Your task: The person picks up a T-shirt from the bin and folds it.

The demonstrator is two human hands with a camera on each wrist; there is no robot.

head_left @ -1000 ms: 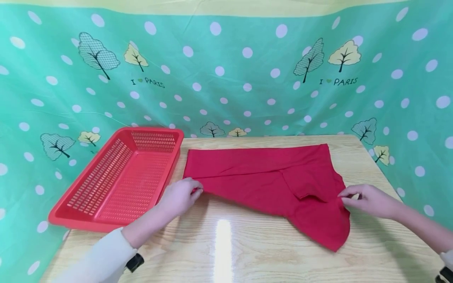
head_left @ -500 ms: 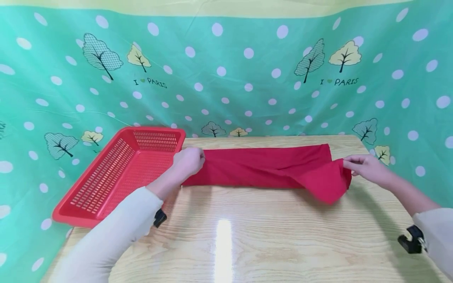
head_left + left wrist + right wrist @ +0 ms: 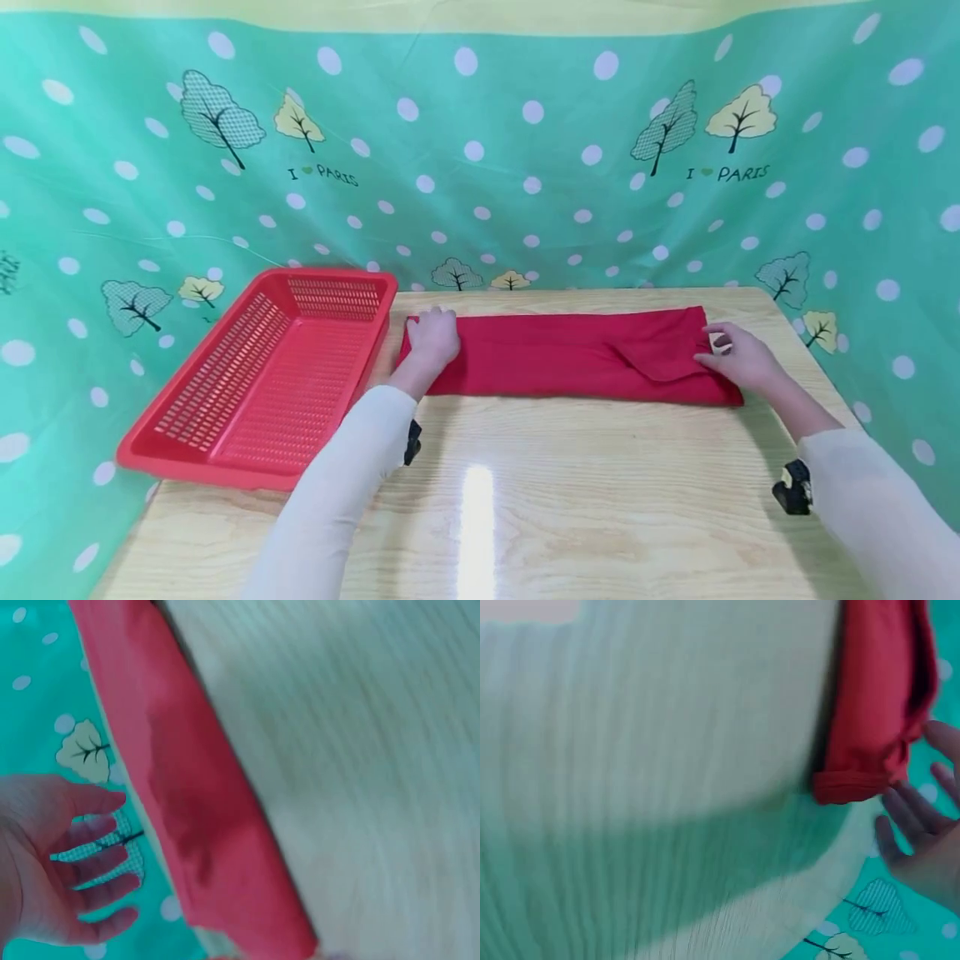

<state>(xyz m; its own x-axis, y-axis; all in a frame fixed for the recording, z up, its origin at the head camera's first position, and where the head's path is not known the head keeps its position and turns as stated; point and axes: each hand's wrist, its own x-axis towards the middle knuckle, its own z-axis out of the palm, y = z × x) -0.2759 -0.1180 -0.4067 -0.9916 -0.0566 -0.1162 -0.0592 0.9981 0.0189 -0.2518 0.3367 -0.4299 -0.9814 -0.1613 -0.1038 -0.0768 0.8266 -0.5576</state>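
Observation:
A red garment (image 3: 540,354), folded into a long flat strip, lies across the far part of the wooden table. Its exact kind cannot be told. Over the strip's left end is my left hand (image 3: 437,337); in the left wrist view its fingers (image 3: 105,881) are spread and relaxed, holding nothing. At the right end, my right hand (image 3: 742,358) is beside the garment's edge, thumb and fingers apart. The right wrist view shows the thumb and fingertips at or very near the cloth's end; contact is unclear. A loose flap (image 3: 656,354) lies on top of the strip near that end.
A red plastic basket (image 3: 384,333) with perforated walls stands left of the garment. The wooden table (image 3: 600,500) extends in front, with a bright reflection on it. A green dotted curtain (image 3: 495,217) hangs behind the table.
Both hands have carried the garment's near edge away from me, folding it over into a narrower strip. The left hand then shifted right, and the right hand let go of the cloth.

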